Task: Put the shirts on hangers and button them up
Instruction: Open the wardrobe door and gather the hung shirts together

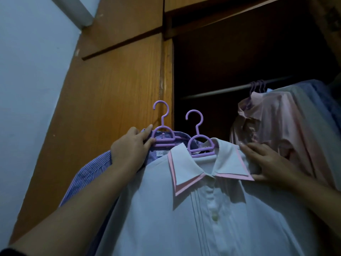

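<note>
White shirt: the white shirt point(184, 209) hangs in front, nearest the camera, on a purple hanger point(200, 143). It has a white collar with a pink edge, and its front is buttoned under the collar.
Striped shirt: the striped shirt point(92, 169) is just behind the white shirt and to its left, on a second purple hanger point(163, 135). Its lower part is hidden by the left arm and the white shirt.
Left hand: the left hand point(129, 146) is at the upper left of the white shirt. Its grip is closed on the second purple hanger and the striped collar, the thumb pointing up beside the hook.
Right hand: the right hand point(265, 161) is on the right shoulder of the white shirt. Its grip pinches the cloth just beside the right collar tip, fingers above and thumb below.
Hooks: both hooks stand up above the white shirt and are not on any rail.
Wardrobe: the wooden wardrobe point(120, 80) is behind the white shirt, its inside dark and open.
Rail: the rail point(221, 90) runs inside the wardrobe, above and right of the white shirt.
Hanging shirts: a pink shirt point(267, 122) and other shirts point(313, 100) hang on the rail, right of the white shirt.
Wall: a pale wall point(27, 71) is far left of the white shirt.
</note>
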Demonstrator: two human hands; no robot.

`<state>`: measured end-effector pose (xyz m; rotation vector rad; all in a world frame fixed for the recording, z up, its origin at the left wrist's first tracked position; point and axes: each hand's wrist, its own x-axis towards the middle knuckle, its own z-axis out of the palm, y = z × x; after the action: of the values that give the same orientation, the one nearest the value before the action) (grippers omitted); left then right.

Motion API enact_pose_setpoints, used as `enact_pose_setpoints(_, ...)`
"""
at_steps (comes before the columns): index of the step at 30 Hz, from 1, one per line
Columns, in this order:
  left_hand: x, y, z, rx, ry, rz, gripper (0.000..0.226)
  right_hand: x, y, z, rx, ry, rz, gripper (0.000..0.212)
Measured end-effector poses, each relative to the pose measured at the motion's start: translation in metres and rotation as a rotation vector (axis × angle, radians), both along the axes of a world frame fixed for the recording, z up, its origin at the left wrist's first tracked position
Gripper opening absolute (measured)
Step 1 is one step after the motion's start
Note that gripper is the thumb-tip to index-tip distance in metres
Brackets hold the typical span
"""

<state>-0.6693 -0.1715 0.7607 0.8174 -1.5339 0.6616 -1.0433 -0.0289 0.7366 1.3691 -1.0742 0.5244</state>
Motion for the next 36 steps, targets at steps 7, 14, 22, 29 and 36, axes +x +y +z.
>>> enact_pose_setpoints(7, -0.010, -0.008, -0.006, -0.234, -0.252, 0.088, 0.047, -0.016, -0.015, 0.011, 0.013, 0.023, -0.008, 0.088)
enact_pose_setpoints(14, -0.018, -0.012, 0.000, -0.250, -0.284, 0.139, 0.057, -0.028, -0.036, 0.013, 0.056, -0.024, 0.017, 0.092)
enact_pose_setpoints(22, -0.019, -0.003, 0.007, -0.132, -0.135, 0.264, 0.059, -0.026, -0.019, 0.022, 0.066, -0.024, 0.076, 0.086)
enact_pose_setpoints(29, -0.013, 0.012, 0.015, -0.088, -0.080, 0.409, 0.059, -0.040, 0.021, 0.053, 0.081, -0.040, -0.029, 0.093)
enact_pose_setpoints(36, -0.010, 0.027, 0.021, -0.060, 0.004, 0.482, 0.058, -0.047, 0.066, 0.080, 0.034, -0.012, -0.105, 0.093)
